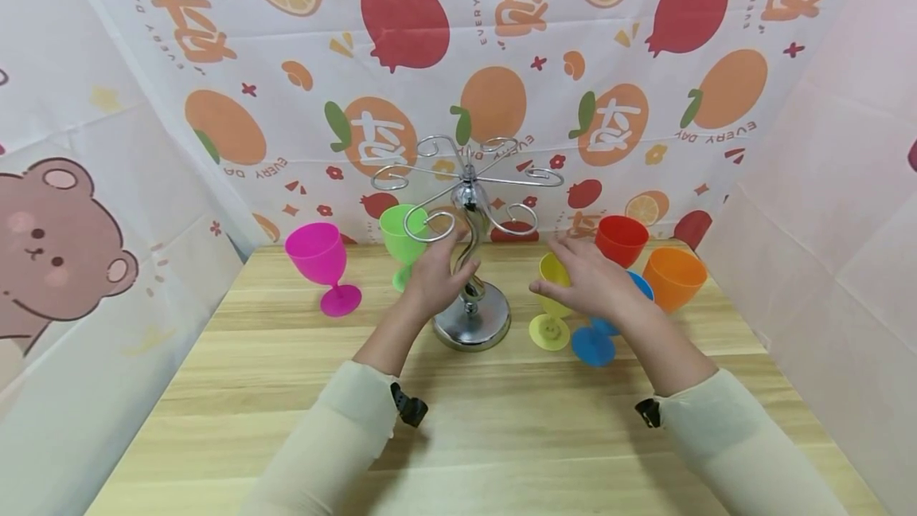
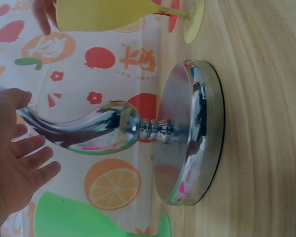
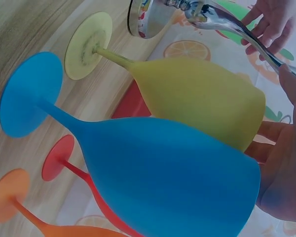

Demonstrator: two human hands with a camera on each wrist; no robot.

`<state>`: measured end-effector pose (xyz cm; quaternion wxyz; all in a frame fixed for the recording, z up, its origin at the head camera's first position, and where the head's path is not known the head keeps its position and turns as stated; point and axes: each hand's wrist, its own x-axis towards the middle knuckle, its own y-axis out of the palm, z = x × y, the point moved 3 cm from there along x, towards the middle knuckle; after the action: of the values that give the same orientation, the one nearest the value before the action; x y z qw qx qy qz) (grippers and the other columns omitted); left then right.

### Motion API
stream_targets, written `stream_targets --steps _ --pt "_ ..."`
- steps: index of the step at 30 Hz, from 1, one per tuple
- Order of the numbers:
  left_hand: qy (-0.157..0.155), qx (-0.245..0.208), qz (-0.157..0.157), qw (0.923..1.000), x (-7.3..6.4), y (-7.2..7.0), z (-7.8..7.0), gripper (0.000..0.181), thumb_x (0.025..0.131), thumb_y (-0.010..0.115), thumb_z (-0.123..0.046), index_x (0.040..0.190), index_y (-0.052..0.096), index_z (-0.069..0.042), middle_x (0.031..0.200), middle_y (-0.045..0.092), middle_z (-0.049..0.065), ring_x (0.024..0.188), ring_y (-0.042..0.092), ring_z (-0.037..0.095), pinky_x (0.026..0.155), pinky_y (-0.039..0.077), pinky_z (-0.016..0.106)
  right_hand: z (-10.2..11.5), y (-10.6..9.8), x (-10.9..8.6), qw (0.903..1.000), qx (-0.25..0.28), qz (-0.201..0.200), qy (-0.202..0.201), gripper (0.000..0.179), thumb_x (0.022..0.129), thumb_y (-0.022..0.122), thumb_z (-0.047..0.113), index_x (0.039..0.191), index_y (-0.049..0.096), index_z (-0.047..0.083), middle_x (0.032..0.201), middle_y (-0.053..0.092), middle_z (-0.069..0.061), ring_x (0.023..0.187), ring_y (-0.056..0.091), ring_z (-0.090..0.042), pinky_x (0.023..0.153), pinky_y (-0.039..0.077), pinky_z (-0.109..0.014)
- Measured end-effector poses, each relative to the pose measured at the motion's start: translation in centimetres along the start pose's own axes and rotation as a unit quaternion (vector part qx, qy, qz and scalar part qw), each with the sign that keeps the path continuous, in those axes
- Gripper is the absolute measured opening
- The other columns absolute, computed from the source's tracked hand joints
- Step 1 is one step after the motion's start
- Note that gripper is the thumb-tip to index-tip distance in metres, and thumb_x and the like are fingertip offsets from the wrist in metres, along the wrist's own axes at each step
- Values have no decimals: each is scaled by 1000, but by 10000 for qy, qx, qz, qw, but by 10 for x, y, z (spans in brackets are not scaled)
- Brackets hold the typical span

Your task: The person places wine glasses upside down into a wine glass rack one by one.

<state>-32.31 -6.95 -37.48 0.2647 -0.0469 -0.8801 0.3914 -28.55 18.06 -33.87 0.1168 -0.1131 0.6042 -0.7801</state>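
Note:
A chrome stand with curled wire arms rises from a round base at the table's middle. My left hand is at its curved stem, thumb and fingers spread on either side; contact is unclear. In the left wrist view, the fingers of that hand are loosely extended beside the stem. My right hand is at the rim of an upright yellow goblet, its thumb apart from the bowl and its fingers partly hidden behind it. A blue goblet stands right beside the yellow one, under the right hand.
Red and orange goblets stand at the back right. Magenta and green goblets are left of the stand. Behind the wooden table hangs a fruit-print cloth.

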Motion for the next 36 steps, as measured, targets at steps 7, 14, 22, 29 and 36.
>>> stream_targets --steps 7,14,22,29,36 --pt "-35 -85 57 9999 -1 7 7 51 95 64 -20 141 49 -3 139 57 14 126 55 31 109 42 44 1 5 0 10000 -20 62 13 88 84 62 66 153 36 18 157 35 -13 142 33 -39 95 48 -63" --pt "55 -230 -47 9997 -4 10 10 43 92 65 -8 134 56 -5 125 65 14 116 62 29 101 49 43 2 8 0 9999 -118 35 -30 84 84 69 57 152 39 16 155 37 -14 141 34 -39 95 50 -60" --pt "31 -255 -146 9996 -6 13 13 32 93 63 -4 125 61 -3 117 68 16 111 65 29 90 56 41 4 10 0 9999 -114 7 -28 82 84 70 53 151 40 16 155 37 -14 141 33 -39 95 51 -58" --pt "68 -261 -197 9994 -8 14 13 28 95 61 -4 123 60 -2 118 68 16 111 65 30 89 57 41 4 11 0 9997 -222 24 16 79 86 70 51 151 40 16 156 36 -14 140 35 -40 96 50 -58" --pt "150 -286 -238 9992 -10 12 13 28 95 61 -4 123 60 -3 111 69 16 110 65 30 95 53 44 2 10 2 9995 -309 51 50 77 87 69 50 150 42 15 155 37 -16 139 37 -42 94 50 -59"
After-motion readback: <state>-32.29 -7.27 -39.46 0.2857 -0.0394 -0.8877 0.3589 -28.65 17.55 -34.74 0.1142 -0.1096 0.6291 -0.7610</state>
